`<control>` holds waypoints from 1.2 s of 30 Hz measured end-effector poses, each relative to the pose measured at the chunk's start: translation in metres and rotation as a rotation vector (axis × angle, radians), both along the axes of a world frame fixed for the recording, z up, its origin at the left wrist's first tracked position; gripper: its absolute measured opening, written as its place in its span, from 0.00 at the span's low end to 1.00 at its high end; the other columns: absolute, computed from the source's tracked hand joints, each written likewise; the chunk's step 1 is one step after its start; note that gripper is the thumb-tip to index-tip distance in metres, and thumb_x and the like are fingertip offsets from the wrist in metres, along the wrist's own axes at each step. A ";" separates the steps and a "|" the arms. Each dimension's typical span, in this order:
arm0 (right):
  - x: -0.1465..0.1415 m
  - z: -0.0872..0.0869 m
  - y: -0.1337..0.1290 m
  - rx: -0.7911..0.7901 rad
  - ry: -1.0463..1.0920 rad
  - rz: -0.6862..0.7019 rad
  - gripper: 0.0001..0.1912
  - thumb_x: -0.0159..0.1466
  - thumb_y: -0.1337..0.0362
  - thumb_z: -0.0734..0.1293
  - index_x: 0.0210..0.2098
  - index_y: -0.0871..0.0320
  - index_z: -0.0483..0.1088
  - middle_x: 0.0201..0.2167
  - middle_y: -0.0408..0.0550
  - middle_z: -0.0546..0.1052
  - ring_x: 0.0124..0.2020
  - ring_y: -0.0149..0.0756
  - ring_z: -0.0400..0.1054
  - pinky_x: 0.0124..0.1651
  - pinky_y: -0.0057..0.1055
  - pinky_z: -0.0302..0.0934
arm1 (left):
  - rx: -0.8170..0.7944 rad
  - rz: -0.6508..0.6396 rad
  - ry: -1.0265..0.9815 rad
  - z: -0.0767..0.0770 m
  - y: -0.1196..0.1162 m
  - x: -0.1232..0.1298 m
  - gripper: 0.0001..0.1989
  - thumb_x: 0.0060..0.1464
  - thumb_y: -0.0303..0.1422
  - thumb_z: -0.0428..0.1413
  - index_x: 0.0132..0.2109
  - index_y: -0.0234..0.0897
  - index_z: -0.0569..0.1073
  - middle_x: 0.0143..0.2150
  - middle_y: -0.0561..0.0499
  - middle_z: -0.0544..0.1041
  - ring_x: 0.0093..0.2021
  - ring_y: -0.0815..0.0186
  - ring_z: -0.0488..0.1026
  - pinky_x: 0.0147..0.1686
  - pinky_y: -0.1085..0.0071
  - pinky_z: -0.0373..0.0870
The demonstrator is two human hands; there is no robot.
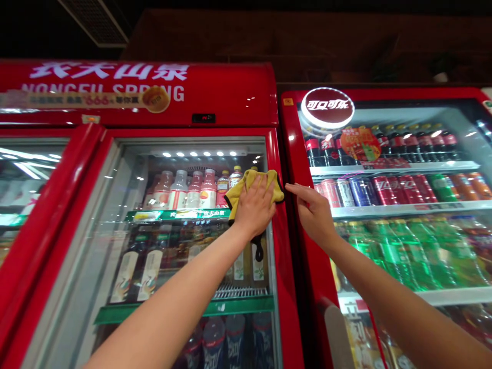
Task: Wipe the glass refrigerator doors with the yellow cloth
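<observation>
A yellow cloth [277, 190] with dark edging lies against the glass door of the red left-hand cooler [238, 110], near the door's right edge. My left hand [255, 205] presses flat on the cloth with its fingers spread over it, and a black loop dangles below. To the right, my right hand [313, 212] is raised beside the gap between the two coolers. Its index finger points left toward the red door frame, while the other fingers curl inward; I see nothing held in it.
A second red cooler [298, 138] stands on the right, with cola bottles, cans [384, 189] and green bottles [400, 251] on shelves. Bottles [179, 189] fill shelves behind the left glass. A grey door handle [338, 335] juts out at the lower right.
</observation>
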State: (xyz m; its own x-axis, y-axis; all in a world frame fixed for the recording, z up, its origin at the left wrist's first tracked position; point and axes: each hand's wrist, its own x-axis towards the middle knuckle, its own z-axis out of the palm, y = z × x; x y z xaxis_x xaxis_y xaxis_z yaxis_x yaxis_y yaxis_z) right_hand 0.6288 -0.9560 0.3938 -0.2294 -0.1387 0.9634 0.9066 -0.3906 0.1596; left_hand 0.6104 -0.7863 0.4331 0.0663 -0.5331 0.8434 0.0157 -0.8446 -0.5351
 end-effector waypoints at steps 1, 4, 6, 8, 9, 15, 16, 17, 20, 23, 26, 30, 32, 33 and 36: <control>-0.002 0.002 0.005 0.017 0.008 0.013 0.25 0.62 0.74 0.59 0.51 0.49 0.79 0.50 0.43 0.82 0.56 0.42 0.74 0.65 0.49 0.65 | 0.023 0.007 0.020 0.007 0.000 -0.001 0.30 0.65 0.38 0.47 0.71 0.37 0.57 0.75 0.42 0.53 0.75 0.53 0.49 0.71 0.45 0.49; -0.009 0.011 0.023 -0.002 0.030 0.028 0.24 0.61 0.73 0.60 0.50 0.49 0.79 0.51 0.44 0.82 0.56 0.43 0.74 0.64 0.48 0.66 | 0.007 0.027 0.045 0.047 0.007 -0.009 0.30 0.65 0.39 0.47 0.72 0.39 0.57 0.76 0.43 0.53 0.75 0.53 0.49 0.71 0.44 0.46; -0.016 0.010 0.030 -0.054 0.023 0.017 0.25 0.61 0.74 0.60 0.49 0.48 0.80 0.51 0.44 0.81 0.57 0.42 0.74 0.64 0.48 0.66 | -0.091 0.041 0.020 0.069 0.021 -0.016 0.29 0.65 0.39 0.46 0.71 0.41 0.58 0.75 0.44 0.54 0.75 0.52 0.49 0.71 0.42 0.44; -0.023 0.001 0.031 -0.113 0.012 -0.011 0.25 0.61 0.74 0.60 0.50 0.48 0.79 0.52 0.44 0.81 0.57 0.42 0.74 0.63 0.48 0.66 | -0.220 0.051 -0.032 0.071 0.041 -0.022 0.29 0.65 0.39 0.45 0.71 0.42 0.59 0.75 0.43 0.55 0.75 0.51 0.49 0.70 0.38 0.42; -0.027 -0.005 0.029 -0.137 0.008 -0.026 0.25 0.61 0.75 0.60 0.50 0.48 0.79 0.51 0.44 0.81 0.57 0.42 0.74 0.63 0.49 0.67 | -0.277 0.053 -0.063 0.064 0.051 -0.024 0.29 0.65 0.40 0.45 0.71 0.42 0.59 0.75 0.42 0.55 0.75 0.50 0.49 0.70 0.36 0.42; -0.041 -0.022 0.030 -0.142 -0.004 -0.056 0.24 0.62 0.74 0.60 0.49 0.48 0.79 0.49 0.45 0.82 0.53 0.43 0.75 0.58 0.49 0.69 | -0.176 0.063 -0.062 -0.008 0.072 -0.021 0.29 0.64 0.40 0.48 0.71 0.46 0.59 0.75 0.44 0.55 0.75 0.49 0.48 0.69 0.33 0.38; -0.042 -0.019 0.036 -0.134 -0.011 -0.052 0.23 0.62 0.74 0.60 0.48 0.48 0.79 0.49 0.45 0.82 0.53 0.42 0.75 0.58 0.48 0.69 | -0.119 0.063 -0.034 -0.007 0.071 -0.021 0.29 0.64 0.40 0.48 0.71 0.48 0.59 0.75 0.46 0.55 0.75 0.50 0.48 0.70 0.34 0.38; -0.043 -0.016 0.042 -0.130 -0.019 -0.046 0.23 0.63 0.74 0.60 0.48 0.49 0.79 0.49 0.45 0.83 0.52 0.42 0.76 0.58 0.48 0.69 | -0.072 0.064 -0.007 0.000 0.071 -0.022 0.29 0.64 0.41 0.49 0.71 0.49 0.58 0.75 0.47 0.54 0.75 0.51 0.48 0.70 0.34 0.38; -0.045 -0.011 0.063 -0.146 -0.035 -0.044 0.23 0.64 0.74 0.60 0.49 0.48 0.79 0.48 0.45 0.83 0.51 0.41 0.76 0.57 0.46 0.70 | -0.022 0.082 0.049 0.039 0.081 -0.031 0.30 0.64 0.42 0.49 0.71 0.51 0.58 0.76 0.50 0.53 0.76 0.52 0.47 0.69 0.33 0.38; -0.047 -0.019 0.074 -0.188 -0.016 -0.060 0.23 0.64 0.73 0.60 0.50 0.47 0.78 0.49 0.44 0.82 0.52 0.41 0.76 0.56 0.46 0.70 | -0.172 0.109 0.022 0.065 0.112 -0.045 0.29 0.65 0.42 0.48 0.71 0.49 0.58 0.76 0.47 0.52 0.75 0.51 0.47 0.69 0.34 0.42; -0.049 -0.034 0.076 -0.210 0.002 -0.062 0.22 0.66 0.72 0.60 0.50 0.47 0.78 0.49 0.44 0.82 0.51 0.41 0.76 0.55 0.46 0.71 | -0.369 0.131 -0.063 0.044 0.145 -0.053 0.30 0.65 0.41 0.47 0.72 0.43 0.58 0.75 0.42 0.53 0.75 0.48 0.49 0.68 0.35 0.46; -0.053 -0.039 0.088 -0.215 -0.009 -0.038 0.21 0.66 0.70 0.60 0.51 0.46 0.78 0.48 0.45 0.83 0.50 0.41 0.77 0.54 0.45 0.72 | -0.254 0.125 -0.058 -0.012 0.158 -0.050 0.31 0.64 0.40 0.49 0.71 0.43 0.58 0.75 0.44 0.54 0.75 0.50 0.49 0.70 0.41 0.48; -0.056 -0.034 0.103 -0.230 -0.032 -0.027 0.21 0.66 0.70 0.60 0.51 0.47 0.78 0.48 0.46 0.83 0.49 0.42 0.77 0.53 0.45 0.72 | -0.095 0.109 -0.003 -0.018 0.157 -0.047 0.31 0.64 0.41 0.50 0.71 0.45 0.57 0.75 0.46 0.54 0.75 0.53 0.48 0.71 0.43 0.46; -0.058 -0.030 0.111 -0.238 -0.046 -0.025 0.21 0.66 0.70 0.60 0.50 0.47 0.78 0.47 0.46 0.83 0.49 0.42 0.77 0.53 0.45 0.72 | -0.038 0.103 0.019 -0.011 0.157 -0.046 0.31 0.64 0.41 0.51 0.72 0.46 0.57 0.76 0.48 0.54 0.75 0.54 0.48 0.72 0.44 0.46; -0.061 -0.026 0.134 -0.260 -0.068 -0.038 0.20 0.67 0.71 0.60 0.50 0.48 0.78 0.48 0.46 0.83 0.49 0.42 0.77 0.53 0.45 0.72 | -0.038 0.109 0.034 0.029 0.169 -0.053 0.31 0.64 0.42 0.50 0.72 0.47 0.57 0.76 0.49 0.53 0.75 0.54 0.48 0.71 0.45 0.47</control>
State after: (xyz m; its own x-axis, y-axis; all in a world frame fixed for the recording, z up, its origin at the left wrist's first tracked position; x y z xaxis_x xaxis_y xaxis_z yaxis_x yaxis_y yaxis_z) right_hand 0.5680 -0.8222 0.3682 -0.2949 0.1216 0.9478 0.8760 -0.3617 0.3190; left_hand 0.5578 -0.6169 0.4620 0.1510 -0.4892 0.8590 0.0915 -0.8583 -0.5049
